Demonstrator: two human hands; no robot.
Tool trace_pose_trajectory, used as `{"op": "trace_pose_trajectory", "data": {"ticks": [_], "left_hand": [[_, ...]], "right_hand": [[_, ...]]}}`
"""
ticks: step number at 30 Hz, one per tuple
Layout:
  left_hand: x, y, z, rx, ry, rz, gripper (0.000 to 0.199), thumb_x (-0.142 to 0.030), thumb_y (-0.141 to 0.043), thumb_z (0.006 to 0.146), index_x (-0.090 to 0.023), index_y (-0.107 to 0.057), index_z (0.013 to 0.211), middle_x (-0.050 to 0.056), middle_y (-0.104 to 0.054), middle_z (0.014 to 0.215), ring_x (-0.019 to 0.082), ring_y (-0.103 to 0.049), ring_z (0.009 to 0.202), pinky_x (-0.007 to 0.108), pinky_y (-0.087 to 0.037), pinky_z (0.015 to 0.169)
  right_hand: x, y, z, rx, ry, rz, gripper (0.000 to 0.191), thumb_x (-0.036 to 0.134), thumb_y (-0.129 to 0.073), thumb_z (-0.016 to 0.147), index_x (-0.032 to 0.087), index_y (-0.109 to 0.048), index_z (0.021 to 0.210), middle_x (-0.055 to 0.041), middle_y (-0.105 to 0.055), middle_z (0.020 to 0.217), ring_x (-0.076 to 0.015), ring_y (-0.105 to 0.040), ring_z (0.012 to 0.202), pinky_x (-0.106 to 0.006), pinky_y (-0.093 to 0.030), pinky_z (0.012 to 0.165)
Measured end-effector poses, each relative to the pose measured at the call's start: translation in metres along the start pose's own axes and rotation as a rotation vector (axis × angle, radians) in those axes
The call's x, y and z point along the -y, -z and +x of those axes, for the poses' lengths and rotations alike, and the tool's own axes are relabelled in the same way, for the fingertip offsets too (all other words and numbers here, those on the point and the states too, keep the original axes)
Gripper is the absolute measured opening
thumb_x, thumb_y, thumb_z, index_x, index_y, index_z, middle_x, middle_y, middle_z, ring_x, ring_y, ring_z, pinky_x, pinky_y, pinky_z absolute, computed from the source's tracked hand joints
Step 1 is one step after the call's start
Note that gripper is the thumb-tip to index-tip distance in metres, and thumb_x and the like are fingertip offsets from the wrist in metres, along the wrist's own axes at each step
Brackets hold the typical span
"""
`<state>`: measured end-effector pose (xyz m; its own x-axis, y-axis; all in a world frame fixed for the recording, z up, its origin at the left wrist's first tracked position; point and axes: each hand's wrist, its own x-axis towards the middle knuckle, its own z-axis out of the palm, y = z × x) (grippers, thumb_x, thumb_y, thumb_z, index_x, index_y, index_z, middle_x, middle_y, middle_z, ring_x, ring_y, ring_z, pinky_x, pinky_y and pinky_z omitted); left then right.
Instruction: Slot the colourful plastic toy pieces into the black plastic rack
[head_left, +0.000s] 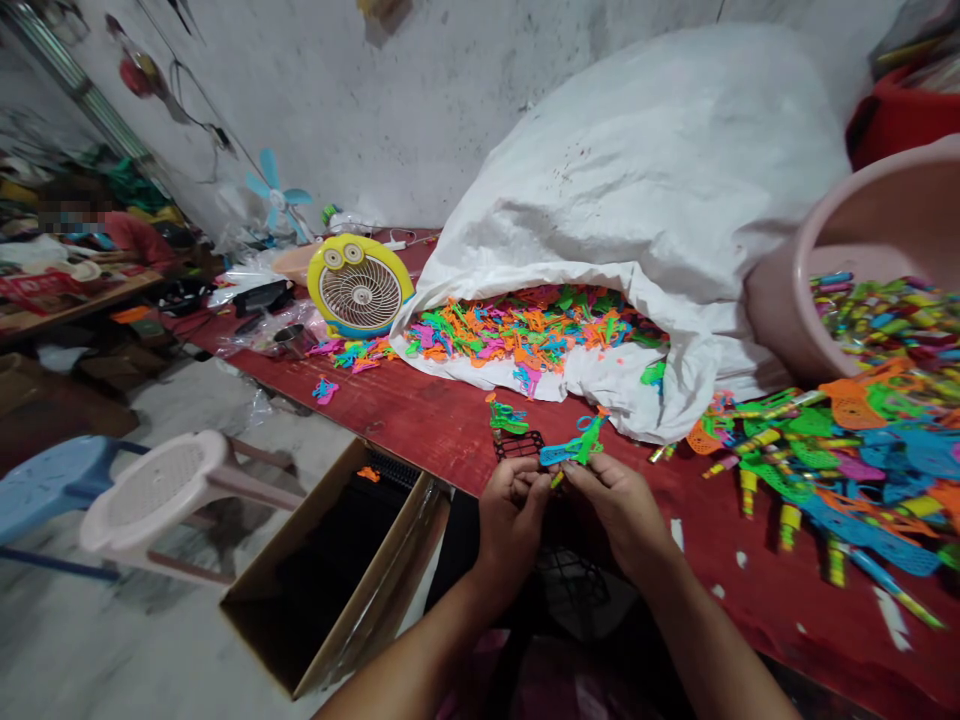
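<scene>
At the front edge of the red table, my left hand [517, 505] is closed, fingertips pinching a blue perforated plastic piece [557, 454]. Close against it, my right hand [619, 505] is closed too, its thumb and fingers on a green plastic piece [589, 442]. A short yellow bit shows between the fingertips; whether it joins the coloured pieces I cannot tell. Just beyond my left hand, another green plastic piece [510, 418] lies by a black wire rack [517, 446]. Behind, a white sack [645, 150] lies open, with many small coloured plastic pieces [517, 335] in its mouth.
Right, perforated plastic pieces with banded tubes [847, 470] are heaped beside a pink tub [780, 290] of small tubes. A yellow fan [360, 285] stands left. Below are an open cardboard box [375, 580] and plastic stools [161, 490]. A person [135, 240] sits far left.
</scene>
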<state>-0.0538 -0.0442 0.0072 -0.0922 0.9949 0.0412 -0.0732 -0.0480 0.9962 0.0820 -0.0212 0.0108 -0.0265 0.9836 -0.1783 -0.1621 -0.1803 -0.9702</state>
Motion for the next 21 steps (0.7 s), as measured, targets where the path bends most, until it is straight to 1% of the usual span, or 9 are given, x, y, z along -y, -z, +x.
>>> {"op": "trace_pose_trajectory", "data": {"ticks": [3, 6, 8, 12, 15, 16, 18, 21], "left_hand": [[-0.005, 0.001, 0.002, 0.006, -0.007, -0.007, 0.033, -0.045, -0.065, 0.088, -0.017, -0.064, 0.105, 0.001, -0.065, 0.079, 0.012, -0.057, 0.067, 0.022, -0.042, 0.062], [-0.009, 0.001, 0.003, 0.040, 0.000, 0.001, 0.027, -0.042, -0.063, 0.090, -0.016, -0.067, 0.095, 0.001, -0.067, 0.077, 0.012, -0.057, 0.066, 0.022, -0.042, 0.062], [-0.009, 0.002, 0.003, 0.047, 0.016, -0.006, 0.026, -0.042, -0.062, 0.091, -0.016, -0.067, 0.089, 0.001, -0.067, 0.075, 0.013, -0.057, 0.065, 0.022, -0.042, 0.061], [-0.007, 0.003, 0.002, 0.051, 0.022, 0.016, 0.026, -0.041, -0.061, 0.091, -0.016, -0.066, 0.087, 0.000, -0.064, 0.072, 0.012, -0.054, 0.063, 0.022, -0.040, 0.059], [-0.008, 0.004, 0.001, 0.059, 0.027, 0.026, 0.027, -0.042, -0.060, 0.091, -0.016, -0.064, 0.084, -0.002, -0.058, 0.068, 0.011, -0.050, 0.061, 0.021, -0.039, 0.058], [-0.010, 0.004, 0.001, 0.062, 0.029, 0.018, 0.027, -0.042, -0.060, 0.091, -0.016, -0.063, 0.086, -0.002, -0.056, 0.067, 0.010, -0.049, 0.061, 0.021, -0.039, 0.058], [-0.014, 0.004, 0.002, 0.054, 0.012, -0.018, 0.026, -0.042, -0.061, 0.090, -0.017, -0.062, 0.096, -0.002, -0.056, 0.070, 0.010, -0.050, 0.062, 0.021, -0.040, 0.059], [-0.022, 0.005, 0.009, -0.010, -0.052, -0.051, 0.035, -0.040, -0.064, 0.088, -0.018, -0.060, 0.115, 0.001, -0.058, 0.087, 0.010, -0.052, 0.067, 0.021, -0.045, 0.063]], "right_hand": [[-0.002, 0.004, 0.001, 0.014, 0.038, -0.095, 0.033, 0.052, -0.073, 0.077, 0.020, -0.070, 0.085, -0.0013, -0.066, 0.079, -0.0183, -0.054, 0.075, -0.029, -0.040, 0.068], [-0.004, 0.005, 0.001, 0.054, 0.053, -0.161, 0.032, 0.052, -0.069, 0.080, 0.021, -0.069, 0.084, -0.0008, -0.064, 0.076, -0.0167, -0.053, 0.070, -0.028, -0.039, 0.064], [-0.004, 0.004, 0.001, 0.089, 0.045, -0.162, 0.032, 0.053, -0.068, 0.081, 0.021, -0.069, 0.083, 0.0000, -0.061, 0.071, -0.0153, -0.050, 0.065, -0.027, -0.037, 0.060], [0.001, 0.006, -0.001, 0.164, 0.072, -0.221, 0.033, 0.054, -0.063, 0.085, 0.022, -0.067, 0.084, 0.0005, -0.058, 0.069, -0.0145, -0.048, 0.063, -0.026, -0.035, 0.057], [0.006, 0.013, -0.003, 0.192, 0.094, -0.308, 0.033, 0.054, -0.061, 0.088, 0.022, -0.065, 0.079, 0.0019, -0.055, 0.065, -0.0138, -0.046, 0.060, -0.026, -0.033, 0.055], [0.007, 0.015, -0.004, 0.194, 0.100, -0.329, 0.034, 0.054, -0.060, 0.088, 0.022, -0.064, 0.077, 0.0025, -0.053, 0.063, -0.0135, -0.045, 0.058, -0.026, -0.031, 0.054], [0.009, 0.019, -0.004, 0.201, 0.134, -0.363, 0.034, 0.054, -0.060, 0.088, 0.022, -0.065, 0.077, 0.0024, -0.054, 0.063, -0.0138, -0.045, 0.059, -0.026, -0.031, 0.054], [0.011, 0.022, -0.005, 0.215, 0.205, -0.411, 0.029, 0.050, -0.060, 0.089, 0.023, -0.072, 0.090, 0.0002, -0.063, 0.076, -0.0165, -0.052, 0.070, -0.027, -0.037, 0.063]]}}
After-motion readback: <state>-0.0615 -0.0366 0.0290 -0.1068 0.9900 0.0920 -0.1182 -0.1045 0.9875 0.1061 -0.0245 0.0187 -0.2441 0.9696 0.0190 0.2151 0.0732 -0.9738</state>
